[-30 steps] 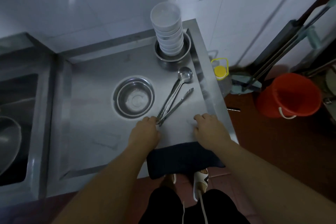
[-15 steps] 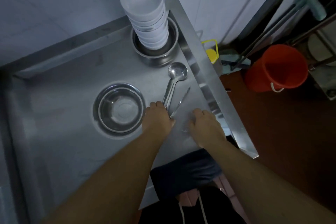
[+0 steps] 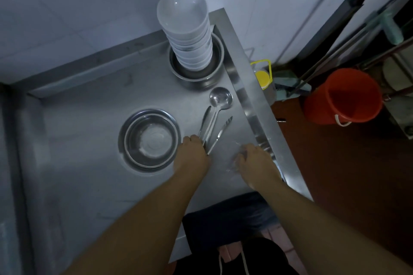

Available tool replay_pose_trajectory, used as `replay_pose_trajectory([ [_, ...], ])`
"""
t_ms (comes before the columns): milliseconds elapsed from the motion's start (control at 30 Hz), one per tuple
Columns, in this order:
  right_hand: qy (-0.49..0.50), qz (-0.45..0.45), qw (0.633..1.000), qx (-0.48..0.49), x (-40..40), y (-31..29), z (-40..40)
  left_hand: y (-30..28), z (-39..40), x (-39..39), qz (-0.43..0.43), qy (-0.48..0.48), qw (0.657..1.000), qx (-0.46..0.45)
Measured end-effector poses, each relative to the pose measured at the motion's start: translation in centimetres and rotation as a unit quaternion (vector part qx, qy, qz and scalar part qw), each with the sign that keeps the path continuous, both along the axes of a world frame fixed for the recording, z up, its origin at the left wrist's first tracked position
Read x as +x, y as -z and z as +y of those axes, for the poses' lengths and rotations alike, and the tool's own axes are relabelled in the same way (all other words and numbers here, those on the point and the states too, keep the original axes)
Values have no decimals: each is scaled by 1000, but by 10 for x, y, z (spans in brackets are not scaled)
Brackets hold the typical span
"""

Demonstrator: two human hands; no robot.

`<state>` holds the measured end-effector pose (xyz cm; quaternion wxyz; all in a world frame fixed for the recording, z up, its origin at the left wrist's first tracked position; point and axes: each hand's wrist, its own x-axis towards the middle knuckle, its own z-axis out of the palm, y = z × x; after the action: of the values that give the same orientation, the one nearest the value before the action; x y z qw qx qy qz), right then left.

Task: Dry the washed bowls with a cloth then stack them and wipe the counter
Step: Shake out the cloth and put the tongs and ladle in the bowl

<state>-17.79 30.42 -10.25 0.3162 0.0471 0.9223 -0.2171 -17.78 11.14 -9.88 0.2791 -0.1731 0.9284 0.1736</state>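
A: Head view. Stacked white bowls (image 3: pixel 186 29) stand at 12 o'clock on the counter (image 3: pixel 89 163). Cloth (image 3: pixel 225 223) hangs at 6 o'clock, behind both wrists.

B: Hands? Left hand (image 3: pixel 193 156) curls on the tongs (image 3: pixel 209 131); right hand (image 3: pixel 254 163) rests relaxed, empty, nearer the cloth.

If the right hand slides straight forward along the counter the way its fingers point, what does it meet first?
Probably the tongs: the right hand points up and slightly left, toward their nearer arm. The raised counter edge runs close on its right, so a small drift could meet that instead. Depth is unclear.
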Motion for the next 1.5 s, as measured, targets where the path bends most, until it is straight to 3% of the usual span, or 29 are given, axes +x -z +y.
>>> replay_pose_trajectory([
  [400, 124, -47, 989, -71, -25, 9, -71, -18, -59, 37, 41, -125, 990, 41],
  [667, 205, -50, 978, 0, -58, 31, -126, -12, -96, 56, 31, -171, 983, 56],
  [1000, 194, -45, 977, 71, -66, 37, -143, -13, -113, 65, 30, -175, 982, 70],
  [1167, 244, -36, 968, 49, -60, 26, -139, -23, -118, 68, 35, -171, 982, 66],
  [1500, 238, -72, 968, 16, -38, -22, -118, -58, -116, 89, 60, -187, 979, 57],
])
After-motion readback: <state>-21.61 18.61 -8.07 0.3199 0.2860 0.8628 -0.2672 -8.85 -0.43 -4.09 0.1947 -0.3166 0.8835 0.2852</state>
